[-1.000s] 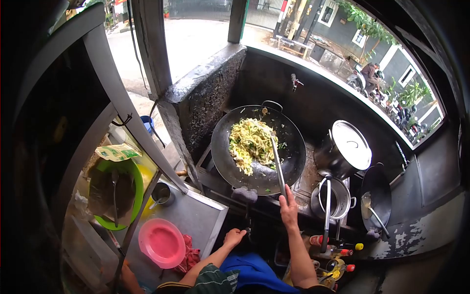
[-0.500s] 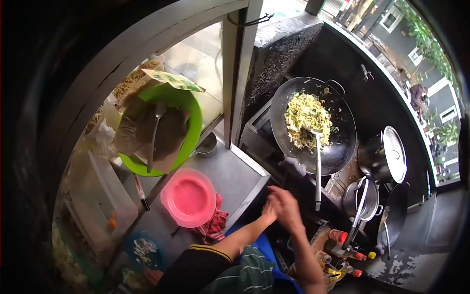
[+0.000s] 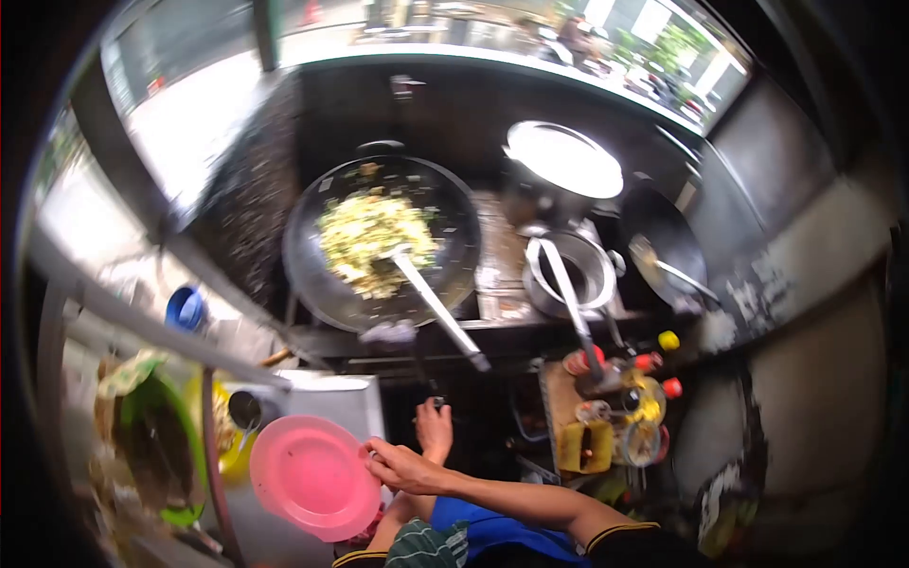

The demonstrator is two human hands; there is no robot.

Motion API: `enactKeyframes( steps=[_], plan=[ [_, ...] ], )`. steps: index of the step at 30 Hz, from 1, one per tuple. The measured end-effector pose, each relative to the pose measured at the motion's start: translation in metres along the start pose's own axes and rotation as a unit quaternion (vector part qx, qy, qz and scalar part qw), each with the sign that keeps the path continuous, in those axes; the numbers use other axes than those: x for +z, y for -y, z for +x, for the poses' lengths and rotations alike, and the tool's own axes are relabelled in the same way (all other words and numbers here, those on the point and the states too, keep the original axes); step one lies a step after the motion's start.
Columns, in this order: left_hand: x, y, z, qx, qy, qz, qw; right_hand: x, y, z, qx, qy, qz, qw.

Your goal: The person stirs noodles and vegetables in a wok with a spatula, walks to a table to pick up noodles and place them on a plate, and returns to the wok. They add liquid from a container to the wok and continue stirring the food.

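Note:
My right hand (image 3: 402, 467) reaches across and grips the right rim of a pink plastic plate (image 3: 317, 478), which is over the steel counter. Beyond it, my left hand (image 3: 434, 431) is curled with its fingertips at a small dark piece (image 3: 437, 402) below the stove front; what this is I cannot make out. A large black wok (image 3: 454, 275) sits on the stove with fried noodles (image 3: 374, 237) in it. A metal spatula (image 3: 440, 312) rests in the noodles, its handle over the wok's near edge.
Right of the wok are a lidded pot (image 3: 544, 199), a smaller pot (image 3: 601, 298) with a long-handled tool, and another wok (image 3: 668, 241). Bottles (image 3: 653, 388) and jars stand at lower right. A green basin (image 3: 194, 445) and metal ladle (image 3: 251, 412) are at left.
My view has swung right. My hands, together before, are now apart: the right has taken hold of the pink plate, and the left is near the stove front.

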State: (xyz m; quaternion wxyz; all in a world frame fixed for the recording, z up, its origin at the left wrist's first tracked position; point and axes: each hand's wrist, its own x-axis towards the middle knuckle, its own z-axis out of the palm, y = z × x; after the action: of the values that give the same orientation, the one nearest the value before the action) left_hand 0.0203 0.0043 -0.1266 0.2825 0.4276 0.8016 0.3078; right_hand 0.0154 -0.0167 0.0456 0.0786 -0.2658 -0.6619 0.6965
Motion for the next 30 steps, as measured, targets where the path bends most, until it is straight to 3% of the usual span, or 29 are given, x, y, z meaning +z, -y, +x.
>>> enactKeyframes(
  steps=[3,4,6,7,11,18,28,30],
  plan=[
    [0.002,-0.003,0.001,0.011,0.005,-0.032,0.999,-0.057,0.027,-0.066,-0.007,-0.066,0.065,0.996],
    [0.003,-0.005,-0.001,0.014,0.013,-0.052,0.998,-0.068,0.01,-0.085,-0.078,-0.139,0.025,0.987],
    [0.0,-0.012,-0.008,0.013,0.045,-0.112,0.993,-0.097,0.033,-0.146,-0.122,-0.238,0.016,0.963],
    [-0.004,-0.017,-0.011,0.007,0.063,-0.146,0.987,-0.106,0.031,-0.174,-0.113,-0.242,0.09,0.959],
    [-0.011,-0.045,-0.045,-0.041,0.168,-0.252,0.952,-0.117,0.011,-0.274,-0.153,-0.37,0.135,0.906],
    [0.011,-0.108,-0.089,-0.069,0.34,-0.257,0.902,-0.108,-0.04,-0.419,-0.138,-0.594,0.154,0.777],
    [0.103,-0.224,-0.113,0.014,0.545,-0.218,0.81,-0.069,-0.058,-0.513,-0.091,-0.727,0.176,0.657],
    [0.117,-0.242,-0.128,0.025,0.578,-0.208,0.789,-0.057,-0.068,-0.535,-0.092,-0.729,0.173,0.656]
  ],
)
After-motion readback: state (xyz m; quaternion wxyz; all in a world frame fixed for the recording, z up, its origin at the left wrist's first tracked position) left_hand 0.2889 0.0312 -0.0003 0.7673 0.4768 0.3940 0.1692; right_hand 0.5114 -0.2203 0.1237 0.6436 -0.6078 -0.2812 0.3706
